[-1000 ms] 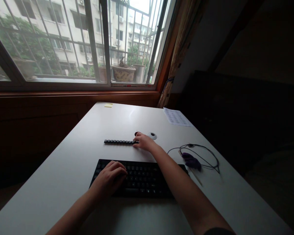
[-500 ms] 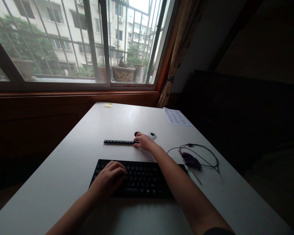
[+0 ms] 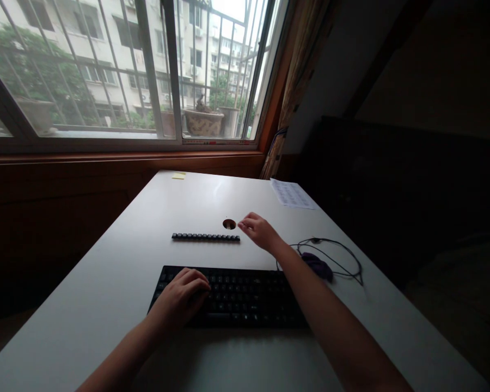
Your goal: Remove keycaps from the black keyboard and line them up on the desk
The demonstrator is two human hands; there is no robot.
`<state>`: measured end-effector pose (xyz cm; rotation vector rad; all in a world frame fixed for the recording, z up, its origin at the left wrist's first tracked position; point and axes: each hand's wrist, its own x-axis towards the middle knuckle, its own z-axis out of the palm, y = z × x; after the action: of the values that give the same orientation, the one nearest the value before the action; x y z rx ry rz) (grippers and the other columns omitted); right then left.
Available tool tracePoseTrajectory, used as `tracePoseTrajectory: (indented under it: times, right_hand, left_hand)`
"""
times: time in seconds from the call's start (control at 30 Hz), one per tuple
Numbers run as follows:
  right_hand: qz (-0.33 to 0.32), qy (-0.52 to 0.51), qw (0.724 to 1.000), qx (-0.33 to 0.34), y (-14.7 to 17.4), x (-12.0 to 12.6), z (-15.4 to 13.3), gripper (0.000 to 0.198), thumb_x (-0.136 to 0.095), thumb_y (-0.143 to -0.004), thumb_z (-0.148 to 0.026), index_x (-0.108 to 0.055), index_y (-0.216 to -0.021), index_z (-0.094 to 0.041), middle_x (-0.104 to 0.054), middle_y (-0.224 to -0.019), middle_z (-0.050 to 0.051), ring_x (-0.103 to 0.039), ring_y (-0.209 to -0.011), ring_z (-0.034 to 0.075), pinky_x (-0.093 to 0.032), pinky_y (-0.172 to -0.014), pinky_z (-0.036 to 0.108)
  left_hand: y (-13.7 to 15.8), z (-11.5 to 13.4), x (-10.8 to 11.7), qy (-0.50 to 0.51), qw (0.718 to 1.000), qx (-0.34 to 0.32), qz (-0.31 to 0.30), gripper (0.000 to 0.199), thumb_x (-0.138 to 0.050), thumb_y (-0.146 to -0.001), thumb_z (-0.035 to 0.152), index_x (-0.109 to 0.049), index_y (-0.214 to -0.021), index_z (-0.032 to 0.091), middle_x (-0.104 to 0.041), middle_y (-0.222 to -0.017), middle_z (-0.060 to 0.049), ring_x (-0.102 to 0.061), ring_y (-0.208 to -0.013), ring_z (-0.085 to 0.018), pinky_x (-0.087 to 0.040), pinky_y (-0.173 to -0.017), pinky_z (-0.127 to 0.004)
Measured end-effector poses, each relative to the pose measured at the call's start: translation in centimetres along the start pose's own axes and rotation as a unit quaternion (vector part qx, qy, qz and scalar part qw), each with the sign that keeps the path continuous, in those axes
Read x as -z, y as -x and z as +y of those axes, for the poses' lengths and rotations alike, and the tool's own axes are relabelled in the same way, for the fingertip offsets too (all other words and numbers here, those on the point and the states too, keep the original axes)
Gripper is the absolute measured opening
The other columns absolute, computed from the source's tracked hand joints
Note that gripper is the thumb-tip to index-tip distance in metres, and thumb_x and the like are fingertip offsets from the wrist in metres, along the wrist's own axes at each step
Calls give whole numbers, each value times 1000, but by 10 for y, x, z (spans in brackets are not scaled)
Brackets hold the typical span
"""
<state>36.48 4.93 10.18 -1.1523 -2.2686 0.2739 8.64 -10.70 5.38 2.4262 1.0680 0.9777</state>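
Well, keyboard (image 3: 245, 298) lettering's too small to read. Your left hand (image 3: 187, 294) curls over its left side; right hand (image 3: 259, 231), fingers bunched, nears the right end of the keycap row (image 3: 205, 237) beyond. Can't tell either grip.

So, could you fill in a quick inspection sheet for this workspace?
Surface: white desk with a round hole.
Main things: black keyboard; beyond it, a row of dark keys.
Clutter: yellow paper slip, printed sheet, dark purple item.
Hands: left hand on the keyboard; right hand beside the hole, fingers together, any grip unclear.
Cables: dark cable, loosely looped at right.
Surroundings: barred window, patterned curtain; dim right side, details unclear.
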Motion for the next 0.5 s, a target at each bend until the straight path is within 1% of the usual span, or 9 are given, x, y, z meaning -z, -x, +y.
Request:
tracePoseTrajectory:
  times: [0.13,0.23,0.4,0.5]
  right_hand:
    - [84,-22,996,-17,34,35,-4,35,-44,-99,-40,-71,-92,-19,-62,-90,6,-60,-84,17,-47,-80,31]
    - [127,-18,991,-47,66,54,-5,38,-41,-100,-43,-70,-92,-19,-62,-89,6,-60,-82,18,-47,-78,31]
    - [165,3,977,-131,116,70,-6,39,-40,-99,-47,-65,-88,-19,-61,-78,3,-59,-72,17,-46,-68,29]
    - [198,31,967,-158,141,73,-7,40,-40,-98,-48,-61,-80,-21,-58,-69,2,-58,-67,18,-44,-66,29]
  left_hand:
    - [1,-1,-1,-1,1000,4,-7,11,-54,-94,18,-65,-96,21,-65,-98,-7,-59,-93,-21,-53,-80,-37]
    - [1,-2,-1,-5,1000,9,-15,11,-53,-94,19,-64,-96,21,-65,-99,-7,-59,-95,-21,-52,-82,-37]
    - [2,-5,-1,-15,999,5,-30,11,-53,-95,19,-63,-98,21,-64,-102,-6,-58,-97,-21,-51,-83,-36]
    - [2,-7,-1,-18,999,2,-32,11,-52,-95,19,-63,-99,21,-64,-102,-6,-57,-97,-21,-51,-84,-36]
